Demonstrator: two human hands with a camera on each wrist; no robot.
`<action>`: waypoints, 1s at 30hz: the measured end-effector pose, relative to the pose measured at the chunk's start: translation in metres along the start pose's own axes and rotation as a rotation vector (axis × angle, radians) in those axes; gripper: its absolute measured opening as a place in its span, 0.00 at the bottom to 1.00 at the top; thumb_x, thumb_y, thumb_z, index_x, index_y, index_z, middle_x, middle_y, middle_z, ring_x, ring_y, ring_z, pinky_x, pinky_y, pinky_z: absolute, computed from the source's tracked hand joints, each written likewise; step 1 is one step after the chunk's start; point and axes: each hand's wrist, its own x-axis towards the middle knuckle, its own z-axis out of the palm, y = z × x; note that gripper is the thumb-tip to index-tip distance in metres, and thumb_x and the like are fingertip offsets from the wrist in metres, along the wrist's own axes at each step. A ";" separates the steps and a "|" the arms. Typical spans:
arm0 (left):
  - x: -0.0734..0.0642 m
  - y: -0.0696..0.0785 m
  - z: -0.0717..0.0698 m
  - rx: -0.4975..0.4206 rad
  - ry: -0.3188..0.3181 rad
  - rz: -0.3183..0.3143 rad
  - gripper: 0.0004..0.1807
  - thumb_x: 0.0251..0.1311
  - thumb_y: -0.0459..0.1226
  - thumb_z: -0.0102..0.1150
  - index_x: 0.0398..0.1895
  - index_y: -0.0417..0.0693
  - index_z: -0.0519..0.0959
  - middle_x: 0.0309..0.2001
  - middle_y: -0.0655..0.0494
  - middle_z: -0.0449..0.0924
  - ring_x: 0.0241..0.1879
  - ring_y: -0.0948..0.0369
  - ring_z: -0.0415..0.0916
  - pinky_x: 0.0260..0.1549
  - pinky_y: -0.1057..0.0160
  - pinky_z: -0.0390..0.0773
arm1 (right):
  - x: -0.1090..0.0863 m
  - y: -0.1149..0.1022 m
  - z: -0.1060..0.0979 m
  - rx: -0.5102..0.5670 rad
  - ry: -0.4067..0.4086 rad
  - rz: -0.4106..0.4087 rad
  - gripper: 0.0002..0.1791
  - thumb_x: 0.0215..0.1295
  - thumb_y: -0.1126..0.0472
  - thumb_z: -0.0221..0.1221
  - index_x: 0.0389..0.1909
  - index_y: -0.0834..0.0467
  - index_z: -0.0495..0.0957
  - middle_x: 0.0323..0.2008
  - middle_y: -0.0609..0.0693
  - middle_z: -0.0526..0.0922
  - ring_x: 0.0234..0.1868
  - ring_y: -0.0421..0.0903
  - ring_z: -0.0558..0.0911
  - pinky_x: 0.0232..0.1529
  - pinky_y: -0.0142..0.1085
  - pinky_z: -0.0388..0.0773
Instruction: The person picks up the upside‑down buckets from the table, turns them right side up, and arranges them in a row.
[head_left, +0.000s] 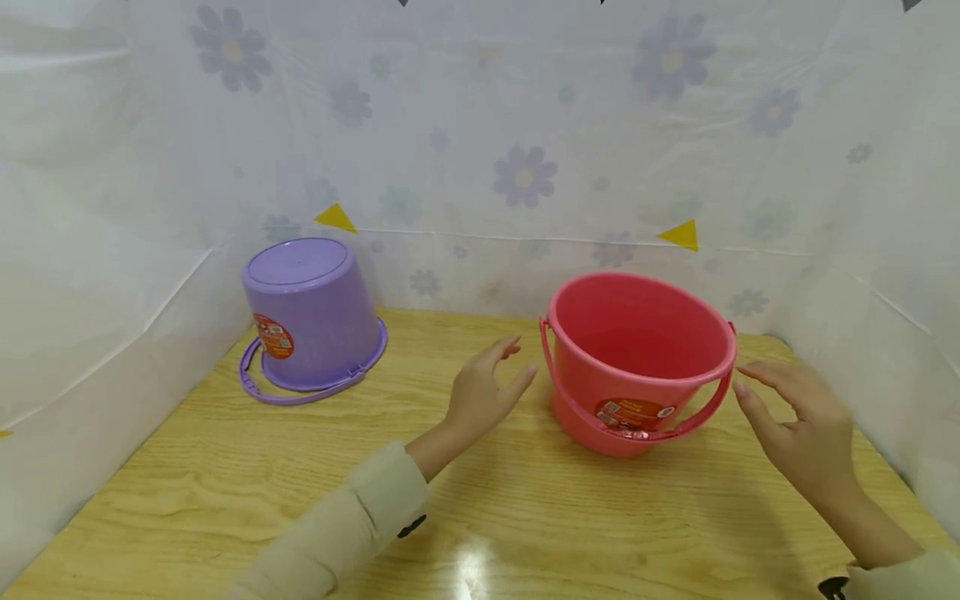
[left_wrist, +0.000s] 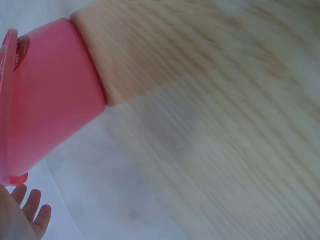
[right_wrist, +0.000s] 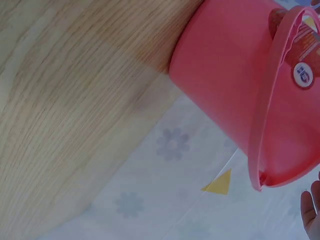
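A pink-red bucket stands upright on the table, its handle hanging down across the front below the rim. Left of it, my left hand is held with relaxed fingers, apart from the bucket. On the other side, my right hand has thumb and fingers spread beside the rim, very close to it; the head view does not settle whether the fingertips touch. In the left wrist view, the fingers appear beside the bucket rim. The right wrist view has fingers just off the bucket.
A purple bucket sits upside down at the table's left back, its handle lying on the wooden table. A white flowered sheet encloses the back and sides. Yellow triangles are stuck on it.
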 end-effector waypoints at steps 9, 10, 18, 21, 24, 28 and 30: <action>-0.020 -0.019 -0.014 0.163 0.010 0.166 0.24 0.55 0.45 0.61 0.52 0.41 0.77 0.47 0.47 0.82 0.48 0.54 0.80 0.47 0.57 0.80 | 0.006 -0.052 0.022 0.116 0.015 -0.109 0.30 0.63 0.47 0.57 0.29 0.75 0.79 0.35 0.47 0.83 0.48 0.27 0.75 0.53 0.17 0.69; -0.022 -0.021 -0.016 0.175 0.016 0.184 0.24 0.55 0.45 0.62 0.51 0.40 0.77 0.47 0.47 0.82 0.48 0.54 0.80 0.47 0.58 0.80 | 0.005 -0.056 0.024 0.133 0.012 -0.117 0.29 0.63 0.47 0.57 0.30 0.75 0.79 0.33 0.51 0.83 0.47 0.28 0.75 0.52 0.18 0.69; -0.034 -0.031 -0.026 0.217 0.029 0.260 0.24 0.50 0.43 0.66 0.49 0.39 0.78 0.46 0.46 0.83 0.46 0.52 0.80 0.46 0.56 0.80 | -0.004 -0.073 0.047 0.282 -0.023 -0.230 0.20 0.62 0.54 0.59 0.30 0.72 0.81 0.31 0.59 0.82 0.42 0.38 0.77 0.50 0.19 0.71; -0.038 -0.033 -0.030 0.233 0.030 0.283 0.24 0.50 0.43 0.66 0.49 0.38 0.78 0.46 0.45 0.82 0.47 0.51 0.79 0.47 0.55 0.79 | -0.005 -0.079 0.055 0.316 -0.046 -0.256 0.20 0.63 0.55 0.58 0.30 0.72 0.81 0.31 0.60 0.82 0.41 0.41 0.78 0.50 0.19 0.71; -0.043 -0.035 -0.035 0.245 0.037 0.283 0.24 0.49 0.43 0.66 0.48 0.38 0.78 0.46 0.45 0.82 0.47 0.50 0.79 0.49 0.53 0.78 | -0.006 -0.085 0.062 0.340 -0.080 -0.269 0.19 0.64 0.55 0.58 0.32 0.71 0.81 0.34 0.59 0.82 0.42 0.43 0.78 0.52 0.19 0.71; -0.050 -0.037 -0.040 0.253 0.022 0.245 0.25 0.49 0.43 0.66 0.48 0.38 0.78 0.47 0.45 0.81 0.49 0.49 0.78 0.49 0.49 0.76 | -0.013 -0.088 0.073 0.360 -0.128 -0.275 0.18 0.65 0.56 0.56 0.37 0.69 0.81 0.38 0.59 0.82 0.45 0.45 0.78 0.55 0.21 0.71; -0.053 -0.038 -0.042 0.265 0.002 0.226 0.25 0.50 0.43 0.66 0.49 0.38 0.78 0.48 0.44 0.81 0.50 0.49 0.77 0.49 0.48 0.76 | -0.020 -0.087 0.079 0.349 -0.154 -0.270 0.18 0.65 0.55 0.55 0.39 0.68 0.81 0.39 0.59 0.82 0.46 0.46 0.77 0.56 0.21 0.70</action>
